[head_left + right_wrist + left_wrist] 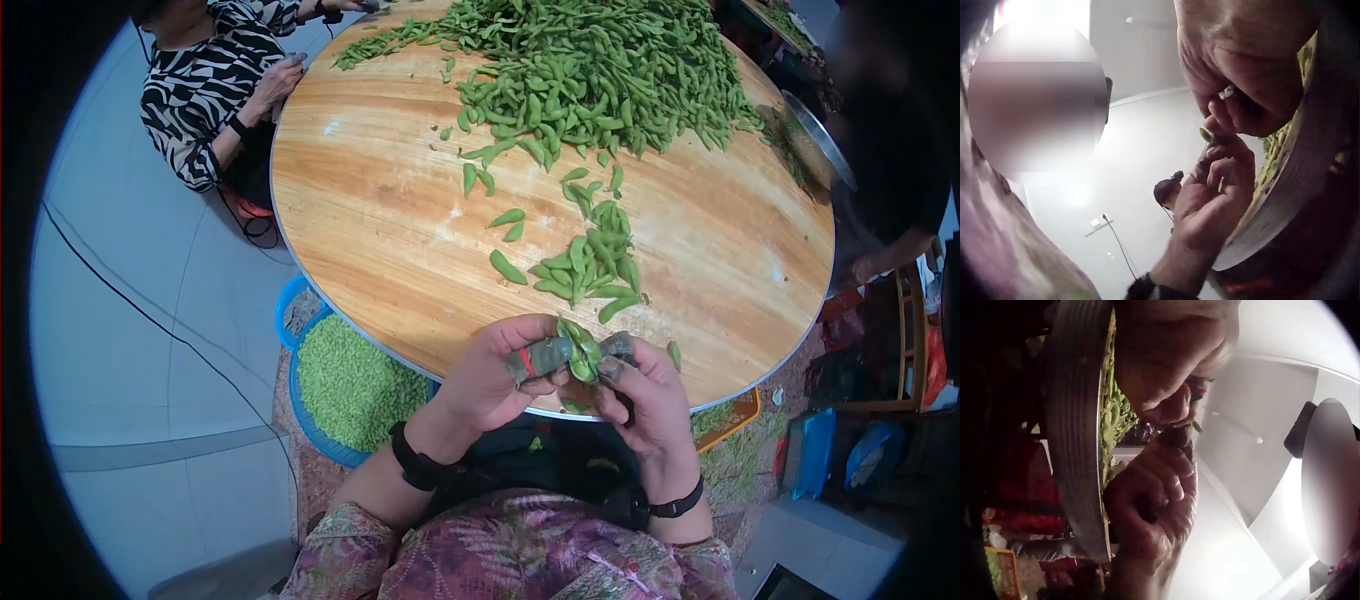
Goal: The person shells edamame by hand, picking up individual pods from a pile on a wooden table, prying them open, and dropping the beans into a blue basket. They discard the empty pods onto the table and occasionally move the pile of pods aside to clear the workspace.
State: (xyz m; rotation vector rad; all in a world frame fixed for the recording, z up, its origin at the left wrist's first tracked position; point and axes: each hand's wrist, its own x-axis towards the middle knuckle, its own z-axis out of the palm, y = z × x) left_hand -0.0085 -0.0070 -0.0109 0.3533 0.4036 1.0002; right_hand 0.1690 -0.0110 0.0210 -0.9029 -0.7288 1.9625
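Note:
In the head view a green edamame pod (579,349) is held over the table's near edge, its side split open. My left hand (497,376) pinches it from the left; grey wrapping with a red band covers the thumb. From the right, my right hand (655,392) grips the same pod with wrapped fingertips. Both wrist views show the two hands meeting at the fingertips, with just a bit of the pod (1206,134) showing in the right wrist view. Several loose pods (590,262) lie on the wooden table (390,220) just beyond the hands.
A large heap of pods (600,75) covers the far side of the table. Below the table's left edge stands a blue basket (297,385) of shelled beans (355,385). A metal bowl (822,145) sits at the right rim. Another person (225,90) sits at the far left.

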